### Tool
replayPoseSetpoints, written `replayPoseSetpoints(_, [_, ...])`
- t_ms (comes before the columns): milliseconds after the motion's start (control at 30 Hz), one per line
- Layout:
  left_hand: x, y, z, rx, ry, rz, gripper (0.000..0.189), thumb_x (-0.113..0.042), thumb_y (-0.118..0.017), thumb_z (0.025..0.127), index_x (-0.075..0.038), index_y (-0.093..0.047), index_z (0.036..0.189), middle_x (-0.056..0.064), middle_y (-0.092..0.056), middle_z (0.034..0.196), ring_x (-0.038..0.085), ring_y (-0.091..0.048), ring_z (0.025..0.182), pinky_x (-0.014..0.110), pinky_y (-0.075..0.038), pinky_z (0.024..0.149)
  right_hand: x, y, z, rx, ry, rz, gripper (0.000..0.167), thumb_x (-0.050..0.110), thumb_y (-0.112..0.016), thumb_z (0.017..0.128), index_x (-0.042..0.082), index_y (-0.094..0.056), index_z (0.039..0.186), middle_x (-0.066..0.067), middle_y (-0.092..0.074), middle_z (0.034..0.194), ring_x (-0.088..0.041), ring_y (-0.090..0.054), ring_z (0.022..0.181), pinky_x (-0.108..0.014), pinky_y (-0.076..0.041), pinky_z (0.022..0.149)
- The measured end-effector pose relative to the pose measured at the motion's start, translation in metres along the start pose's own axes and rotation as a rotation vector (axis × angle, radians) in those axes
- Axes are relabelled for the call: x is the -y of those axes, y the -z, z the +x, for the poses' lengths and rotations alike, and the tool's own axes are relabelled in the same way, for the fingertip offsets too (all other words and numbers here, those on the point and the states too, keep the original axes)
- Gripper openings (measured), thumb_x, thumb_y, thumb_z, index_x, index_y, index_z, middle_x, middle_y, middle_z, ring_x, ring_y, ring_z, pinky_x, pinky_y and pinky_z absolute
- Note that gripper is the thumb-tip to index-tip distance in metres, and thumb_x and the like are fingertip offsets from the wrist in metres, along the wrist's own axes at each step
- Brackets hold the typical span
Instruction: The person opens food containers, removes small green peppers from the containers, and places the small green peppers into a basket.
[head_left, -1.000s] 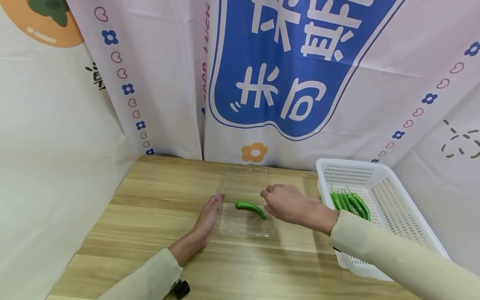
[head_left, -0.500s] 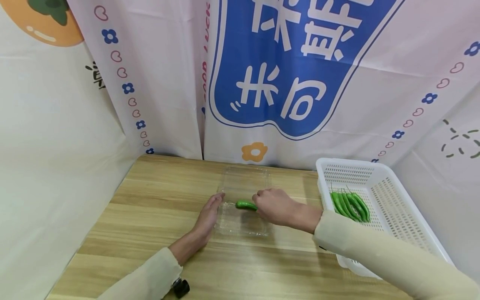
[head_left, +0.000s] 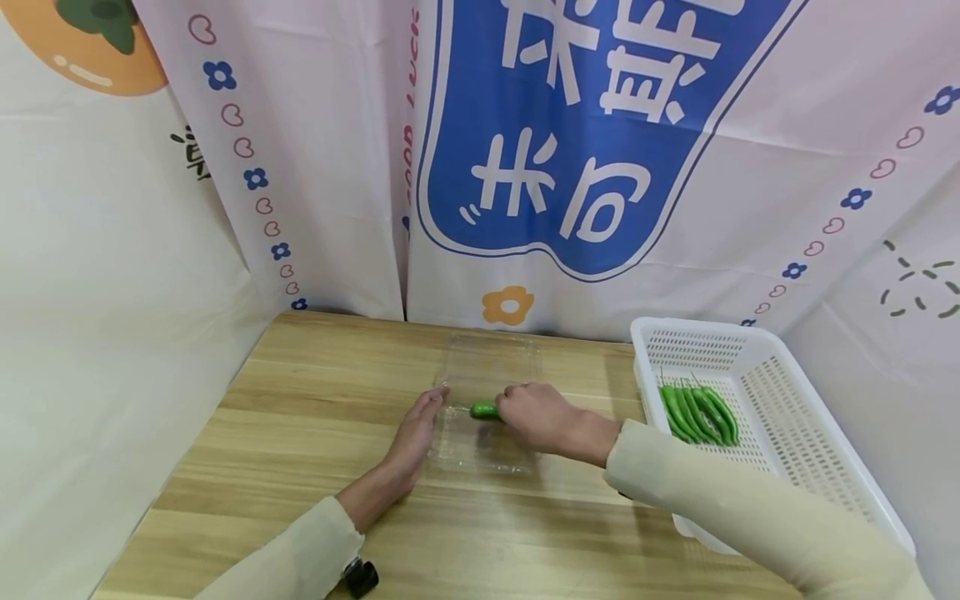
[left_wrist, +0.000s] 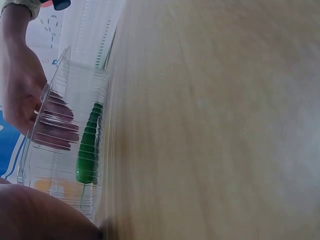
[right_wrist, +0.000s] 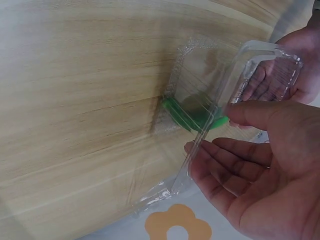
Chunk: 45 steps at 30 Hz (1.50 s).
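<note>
A clear plastic clamshell box [head_left: 480,454] lies on the table with its lid [head_left: 491,357] folded back. One green chili pepper [head_left: 484,410] rests in its base, partly covered by my right hand [head_left: 538,417] in the head view. Seen in the left wrist view, the right-hand fingers [left_wrist: 57,125] reach in over the pepper [left_wrist: 88,155], a gap between them. The right thumb and fingers look loosely bent and apart in the right wrist view, beside the box's clear rim. My left hand [head_left: 411,437] rests along the box's left side, fingers extended.
To the right stands a white perforated basket [head_left: 817,417] with several green chili peppers [head_left: 697,412] at its left side. A printed cloth [head_left: 337,167] hangs behind the wooden table [head_left: 300,467].
My right hand has moved left from the box's right edge to above the pepper, covering more of it. The left hand and the box have stayed in place.
</note>
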<state>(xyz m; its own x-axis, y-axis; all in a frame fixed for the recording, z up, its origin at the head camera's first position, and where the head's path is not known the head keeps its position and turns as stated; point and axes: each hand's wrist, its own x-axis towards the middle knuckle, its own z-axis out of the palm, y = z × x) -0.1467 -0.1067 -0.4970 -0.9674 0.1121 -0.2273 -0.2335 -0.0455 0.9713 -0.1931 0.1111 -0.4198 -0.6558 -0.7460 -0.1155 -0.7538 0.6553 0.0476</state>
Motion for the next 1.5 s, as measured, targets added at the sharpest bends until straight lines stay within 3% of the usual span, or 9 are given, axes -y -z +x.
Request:
replayPoseSetpoints(433, [-0.001, 0.0, -0.001, -0.002, 0.005, 0.011, 0.052, -0.032, -0.027, 0.117, -0.005, -0.034, 0.162, 0.019, -0.024, 0.173, 0.041, -0.01, 0.162, 0.063, -0.006, 0.13, 0.002, -0.014, 0.009, -0.014, -0.022, -0.001, 0.006, 0.009, -0.071, 0.098, 0.004, -0.073, 0.095, -0.01, -0.071, 0.089, -0.027, -0.071, 0.078, -0.045, -0.063, 0.066])
replayPoseSetpoints(1167, [-0.002, -0.001, -0.001, -0.011, 0.022, 0.036, 0.054, -0.036, -0.028, 0.117, -0.007, -0.035, 0.162, 0.018, -0.022, 0.174, 0.041, -0.009, 0.163, 0.062, -0.008, 0.131, 0.013, -0.018, 0.025, 0.029, -0.041, -0.092, 0.01, 0.011, -0.066, 0.105, 0.007, -0.075, 0.108, -0.008, -0.075, 0.102, -0.024, -0.074, 0.088, -0.039, -0.065, 0.068])
replayPoseSetpoints(1500, [-0.003, -0.001, -0.001, -0.016, 0.023, 0.033, 0.053, -0.035, -0.028, 0.118, -0.006, -0.035, 0.162, 0.018, -0.022, 0.174, 0.041, -0.008, 0.162, 0.062, -0.008, 0.131, 0.018, -0.023, 0.029, 0.044, -0.023, -0.066, 0.011, 0.013, -0.066, 0.105, 0.007, -0.074, 0.106, -0.009, -0.074, 0.101, -0.025, -0.073, 0.089, -0.039, -0.066, 0.071])
